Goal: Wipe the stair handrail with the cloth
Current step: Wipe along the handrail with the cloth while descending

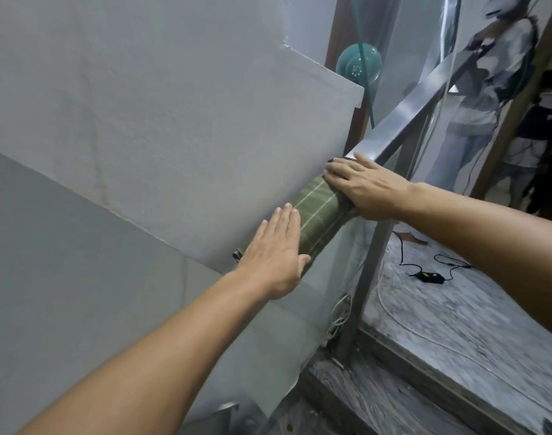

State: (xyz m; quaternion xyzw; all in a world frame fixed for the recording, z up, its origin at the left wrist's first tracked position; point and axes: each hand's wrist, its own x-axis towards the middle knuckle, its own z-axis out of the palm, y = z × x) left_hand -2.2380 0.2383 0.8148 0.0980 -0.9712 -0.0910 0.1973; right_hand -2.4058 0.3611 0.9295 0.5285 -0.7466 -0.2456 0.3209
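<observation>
Both hands flat, fingers together: left hand (276, 251), right hand (367, 188) pressing green checked cloth (315, 208) | steel handrail (406, 111) | risk: unclamped cloth slips off.

Both forearms and hands (276, 252) bare, sleeveless.

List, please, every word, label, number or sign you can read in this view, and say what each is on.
None can be read.
Black adapter on the marble floor: a yellow mark, too blurred to read.
Teal round object behind the handrail: pale dots, not lettering.
Green cloth: only stripes.
</observation>
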